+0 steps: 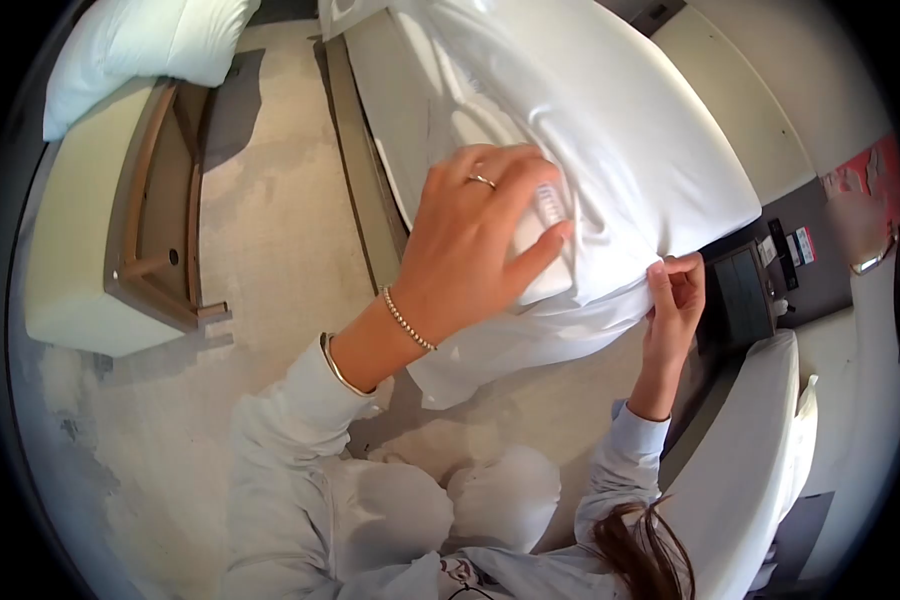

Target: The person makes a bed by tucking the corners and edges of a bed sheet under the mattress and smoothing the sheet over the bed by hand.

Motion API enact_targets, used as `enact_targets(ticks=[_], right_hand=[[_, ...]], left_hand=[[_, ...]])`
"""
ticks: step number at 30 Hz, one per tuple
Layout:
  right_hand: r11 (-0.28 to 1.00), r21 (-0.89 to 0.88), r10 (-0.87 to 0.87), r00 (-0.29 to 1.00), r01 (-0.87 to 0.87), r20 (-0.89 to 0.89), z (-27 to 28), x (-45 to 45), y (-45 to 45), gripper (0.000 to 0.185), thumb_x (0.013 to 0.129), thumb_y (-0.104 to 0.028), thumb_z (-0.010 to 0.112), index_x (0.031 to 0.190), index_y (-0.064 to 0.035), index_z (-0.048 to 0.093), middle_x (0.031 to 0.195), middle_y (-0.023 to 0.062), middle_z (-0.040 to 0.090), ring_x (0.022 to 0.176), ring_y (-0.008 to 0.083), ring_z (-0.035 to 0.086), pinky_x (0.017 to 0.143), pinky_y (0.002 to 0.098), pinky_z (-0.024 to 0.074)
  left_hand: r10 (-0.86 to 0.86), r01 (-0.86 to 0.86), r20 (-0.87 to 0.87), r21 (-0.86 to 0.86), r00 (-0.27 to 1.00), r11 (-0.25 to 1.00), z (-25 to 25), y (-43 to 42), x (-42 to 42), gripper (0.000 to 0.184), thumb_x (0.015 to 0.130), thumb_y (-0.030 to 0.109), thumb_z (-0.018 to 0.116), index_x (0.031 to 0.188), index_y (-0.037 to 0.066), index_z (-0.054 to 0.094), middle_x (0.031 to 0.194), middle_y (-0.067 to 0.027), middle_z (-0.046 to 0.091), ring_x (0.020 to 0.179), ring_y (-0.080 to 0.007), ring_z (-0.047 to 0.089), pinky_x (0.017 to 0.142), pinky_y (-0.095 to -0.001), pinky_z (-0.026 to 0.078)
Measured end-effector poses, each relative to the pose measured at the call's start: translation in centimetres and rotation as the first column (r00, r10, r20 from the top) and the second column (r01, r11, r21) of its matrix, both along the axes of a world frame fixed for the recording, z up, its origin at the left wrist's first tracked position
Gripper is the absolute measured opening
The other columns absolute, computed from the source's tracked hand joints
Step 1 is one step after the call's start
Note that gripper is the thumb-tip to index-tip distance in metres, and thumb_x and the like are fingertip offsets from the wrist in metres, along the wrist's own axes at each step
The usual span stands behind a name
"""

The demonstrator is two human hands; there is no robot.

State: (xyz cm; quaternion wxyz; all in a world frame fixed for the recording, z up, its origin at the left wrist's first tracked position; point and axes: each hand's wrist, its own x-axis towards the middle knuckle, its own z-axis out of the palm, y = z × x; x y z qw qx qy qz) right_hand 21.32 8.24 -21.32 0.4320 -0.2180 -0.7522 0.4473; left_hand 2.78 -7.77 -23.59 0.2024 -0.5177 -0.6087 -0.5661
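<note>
My left hand, with a ring and bracelets at the wrist, is closed over what looks like the white mattress corner at the end of the bed. A small ridged strip shows between its thumb and fingers. My right hand pinches the edge of a white sheet between thumb and fingers, to the right of the corner. The sheet lies over the bed in loose folds and hangs down below both hands. The mattress part under my left palm is hidden.
On the left stands a pale upholstered bench with a wooden frame, a white pillow on top. A second white bed is at the right. A dark nightstand stands by the wall. Carpet covers the floor.
</note>
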Motion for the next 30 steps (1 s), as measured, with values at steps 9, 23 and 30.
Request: enact_targets(ticks=[9,23,30], right_hand=[[0.971,0.190,0.125,0.987,-0.142,0.103,1.2,0.0,-2.4,0.044,0.079,-0.007,0.064,0.117,-0.0030,0.044,0.096,0.0029,0.055,0.090,0.0114,0.053,0.079,0.0242,0.0439],[0.736,-0.360,0.510,0.819,-0.573,-0.262,0.5,0.5,-2.7,0.035,0.072,-0.013,0.071,0.099,0.0049,0.059,0.087,0.0079,0.065,0.079,0.0097,0.059,0.072,0.0224,0.0451],[0.774,-0.310,0.553,0.828,-0.552,-0.093,-0.9,1.1,-1.2,0.023,0.073,-0.008,0.068,0.093,0.0014,0.065,0.083,0.0059,0.065,0.073,0.0076,0.056,0.066,0.0207,0.0428]], left_hand=[[-0.015,0.021,0.163,-0.038,0.987,0.999,1.2,1.1,-0.3,0.046,0.073,0.022,0.070,0.109,0.004,0.048,0.098,-0.0074,0.054,0.094,-0.0215,0.047,0.079,-0.0343,0.038],[-0.583,0.399,0.808,0.510,0.079,0.762,2.2,1.4,-12.2,0.063,0.086,0.043,0.053,0.129,0.000,0.035,0.110,-0.0092,0.054,0.094,-0.0168,0.053,0.082,-0.0288,0.046],[-0.615,0.256,0.781,0.620,-0.110,0.742,-0.3,4.8,-20.9,0.055,0.082,0.044,0.058,0.115,0.002,0.044,0.097,-0.0091,0.058,0.078,-0.0174,0.054,0.073,-0.0303,0.049]])
